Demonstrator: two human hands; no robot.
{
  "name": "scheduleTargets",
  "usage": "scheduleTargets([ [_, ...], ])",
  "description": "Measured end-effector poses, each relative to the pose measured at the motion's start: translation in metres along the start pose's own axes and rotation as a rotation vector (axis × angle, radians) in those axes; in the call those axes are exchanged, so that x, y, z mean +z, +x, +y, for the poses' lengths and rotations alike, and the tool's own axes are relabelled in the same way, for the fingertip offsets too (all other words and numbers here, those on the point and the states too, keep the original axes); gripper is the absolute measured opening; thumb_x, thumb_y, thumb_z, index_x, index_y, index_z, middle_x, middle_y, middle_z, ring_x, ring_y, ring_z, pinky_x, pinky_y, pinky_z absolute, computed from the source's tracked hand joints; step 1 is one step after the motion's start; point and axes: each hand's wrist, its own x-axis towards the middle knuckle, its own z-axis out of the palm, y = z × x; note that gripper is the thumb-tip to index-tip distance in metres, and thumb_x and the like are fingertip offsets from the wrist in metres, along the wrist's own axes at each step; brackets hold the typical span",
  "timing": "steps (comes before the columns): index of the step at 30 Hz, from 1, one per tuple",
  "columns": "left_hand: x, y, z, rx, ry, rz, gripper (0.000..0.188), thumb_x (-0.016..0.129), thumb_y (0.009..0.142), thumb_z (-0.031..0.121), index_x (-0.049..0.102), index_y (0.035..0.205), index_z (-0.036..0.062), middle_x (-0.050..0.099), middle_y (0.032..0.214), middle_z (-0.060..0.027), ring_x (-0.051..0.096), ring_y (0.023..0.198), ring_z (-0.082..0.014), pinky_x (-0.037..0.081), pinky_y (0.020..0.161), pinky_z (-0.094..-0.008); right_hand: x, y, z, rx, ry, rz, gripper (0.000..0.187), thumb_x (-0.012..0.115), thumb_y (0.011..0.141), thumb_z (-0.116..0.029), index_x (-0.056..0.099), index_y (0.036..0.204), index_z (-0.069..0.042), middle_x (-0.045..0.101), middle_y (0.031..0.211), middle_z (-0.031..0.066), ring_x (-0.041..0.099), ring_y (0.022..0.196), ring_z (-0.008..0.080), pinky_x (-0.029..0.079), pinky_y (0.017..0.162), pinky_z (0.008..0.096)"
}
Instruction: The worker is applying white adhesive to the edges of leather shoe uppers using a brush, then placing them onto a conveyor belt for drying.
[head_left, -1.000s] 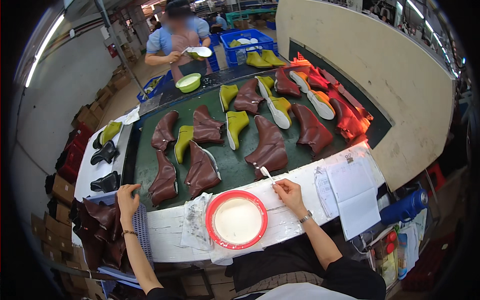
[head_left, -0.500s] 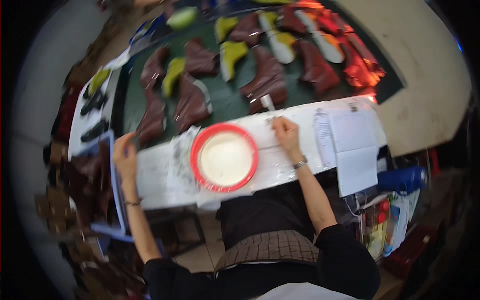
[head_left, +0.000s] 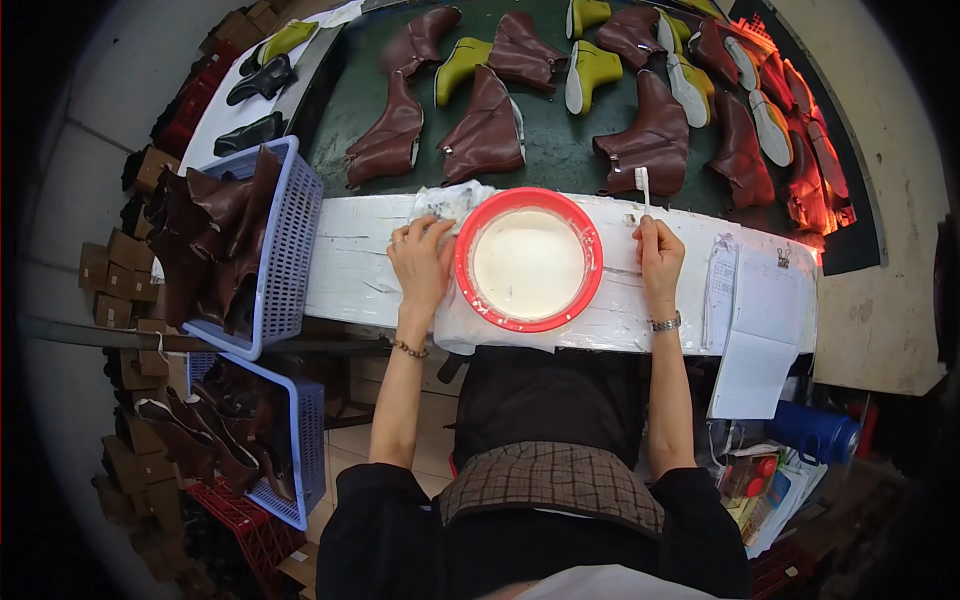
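Observation:
A red-rimmed bowl (head_left: 468,275) of creamy white liquid stands on the white work board (head_left: 345,270) in front of me. On its left, my left hand (head_left: 420,265) lies with fingers apart over a smudged white cloth (head_left: 450,203), holding nothing. My right hand (head_left: 658,262), to the right of the bowl, pinches a white-bristled brush (head_left: 643,182) upright, like a toothbrush. The brush head is close to a brown leather boot upper (head_left: 650,140) lying on the dark green surface (head_left: 570,140). More brown uppers (head_left: 485,130) and yellow-green pieces with pale soles (head_left: 592,75) lie there.
At left, a blue basket (head_left: 285,250) holds brown uppers, with another blue basket (head_left: 308,430) below. Paper sheets (head_left: 770,300) with a clip lie right of my right hand; a blue bottle (head_left: 815,432) is beneath. Orange-red light (head_left: 825,215) glows at the far right.
My left hand has moved from near the blue basket to the cloth beside the bowl. The right hand still grips the brush. The whole view has shifted and is sharper.

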Motion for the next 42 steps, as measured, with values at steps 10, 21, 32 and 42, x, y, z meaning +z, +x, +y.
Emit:
scheduleTargets([
  [10,-0.068,-0.015,-0.057,-0.815,-1.861,0.213,0.043,0.051,0.111,0.032,0.057,0.141,0.001,0.067,0.134,-0.0071,0.066,0.118,-0.0215,0.051,0.105,-0.0377,0.034,-0.029,-0.112,0.035,0.025,-0.253,0.031,0.047,0.112,-0.025,0.063,0.097,-0.004,0.049,0.072,-0.003,0.047,0.062,0.0036,0.042,0.053,0.0239],
  [21,-0.073,-0.081,-0.025,-0.243,-2.525,0.162,0.029,0.04,0.111,0.036,0.054,0.1,0.0129,0.047,0.071,0.0005,0.034,0.055,-0.0132,0.034,0.053,-0.0314,0.163,-0.172,-0.128,-0.546,-0.359,-0.699,0.019,0.062,0.101,-0.023,0.058,0.097,-0.005,0.056,0.067,0.0109,0.062,0.06,0.0255,0.051,0.055,0.0397],
  [32,-0.063,-0.054,-0.024,-0.254,-2.212,0.309,0.024,0.043,0.11,0.032,0.041,0.09,0.0182,0.033,0.066,0.0043,0.027,0.049,-0.009,0.025,0.041,-0.0294,0.159,-0.177,-0.111,-0.343,-0.048,-0.679,0.036,0.048,0.111,-0.037,0.054,0.093,-0.006,0.056,0.057,0.0108,0.054,0.046,0.0323,0.041,0.044,0.0448],
  [42,-0.073,-0.037,0.006,-0.363,-2.261,0.332,0.019,0.049,0.109,0.023,0.041,0.092,0.0198,0.033,0.066,0.0062,0.029,0.049,-0.0073,0.029,0.041,-0.0263,0.12,-0.157,-0.14,-0.274,-0.267,-0.723,0.032,0.052,0.108,-0.033,0.055,0.097,-0.004,0.062,0.067,0.0182,0.063,0.063,0.0426,0.049,0.055,0.0519],
])
